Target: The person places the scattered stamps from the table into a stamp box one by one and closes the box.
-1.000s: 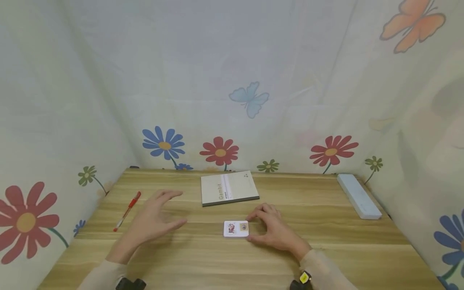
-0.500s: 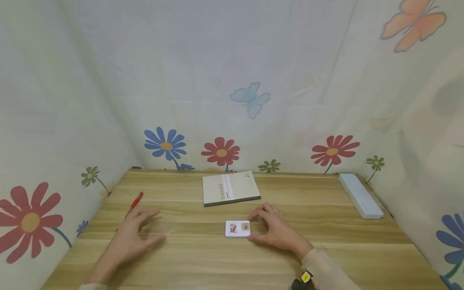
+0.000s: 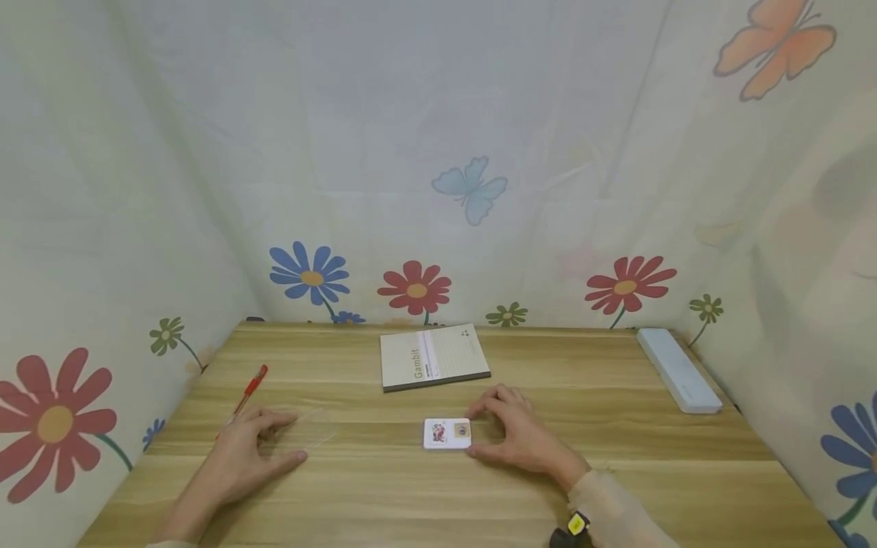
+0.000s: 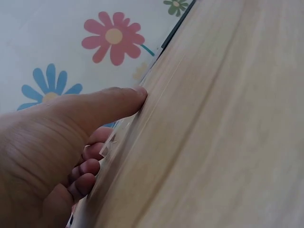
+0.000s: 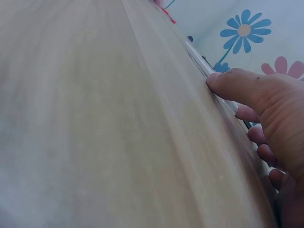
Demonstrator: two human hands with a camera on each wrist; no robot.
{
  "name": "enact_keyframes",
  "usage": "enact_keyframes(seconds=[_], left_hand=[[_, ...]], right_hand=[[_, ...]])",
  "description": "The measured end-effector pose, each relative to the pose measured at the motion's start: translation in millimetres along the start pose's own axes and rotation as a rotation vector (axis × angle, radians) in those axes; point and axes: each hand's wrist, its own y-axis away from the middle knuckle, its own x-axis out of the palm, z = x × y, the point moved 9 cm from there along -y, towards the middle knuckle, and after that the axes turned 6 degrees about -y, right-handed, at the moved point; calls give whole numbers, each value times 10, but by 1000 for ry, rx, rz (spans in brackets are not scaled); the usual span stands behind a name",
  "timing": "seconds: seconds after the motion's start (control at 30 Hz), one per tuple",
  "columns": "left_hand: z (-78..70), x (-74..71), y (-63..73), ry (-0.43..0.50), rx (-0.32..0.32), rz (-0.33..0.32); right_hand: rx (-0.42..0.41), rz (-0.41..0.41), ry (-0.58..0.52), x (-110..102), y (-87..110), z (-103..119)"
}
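Observation:
A small white deck of cards (image 3: pixel 447 433) with rounded corners and two printed pictures on top lies at the middle of the table. My right hand (image 3: pixel 517 432) pinches its right end between thumb and fingers; its whitish edge also shows beside the thumb in the right wrist view. On the left, my left hand (image 3: pixel 240 457) holds a thin clear plastic cover (image 3: pixel 317 432) by its edges, low over or on the table. A corner of this clear cover (image 4: pixel 106 148) peeks out below the thumb in the left wrist view. Its full shape is hard to make out.
Behind the hands lies a beige notebook (image 3: pixel 445 354) with a dark spine. A red pen (image 3: pixel 255 380) is partly covered by the left hand. At the far right edge rests a long pale blue case (image 3: pixel 678 373). Flowered cloth (image 3: pixel 514 251) walls surround the wooden table (image 3: pixel 384 495).
My left hand has moved left and toward me, then stopped beside the pen, with the clear cover becoming visible at its fingers. The right hand and the deck have stayed in place.

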Motion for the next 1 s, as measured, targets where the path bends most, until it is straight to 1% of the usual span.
enact_keyframes(seconds=[0.13,0.23,0.33,0.43,0.5,0.57,0.63,0.7,0.83,1.0], left_hand=[[7,0,-2,18,-23,-2],[9,5,-4,25,-27,-5],[-20,-11,-7,26,-7,-23],[-106,-56,-36,31,34,-58],[-188,-87,-77,40,58,-77],[-290,-103,-140,46,81,-82],[-406,-99,-218,58,101,-71],[-538,-83,-309,92,125,-54],[-826,-3,-484,173,184,-16],[-1159,146,-637,215,235,30]], right_hand=[[0,2,0,-8,-1,7],[0,0,2,-10,1,11],[-5,3,7,1,1,13],[-5,3,12,5,1,7],[-5,1,13,-4,2,7],[-7,-2,15,-15,2,6],[-10,-5,16,-29,1,13],[-12,-6,19,-35,0,16],[-8,-6,17,-27,-1,8],[4,-6,4,-8,1,-12]])
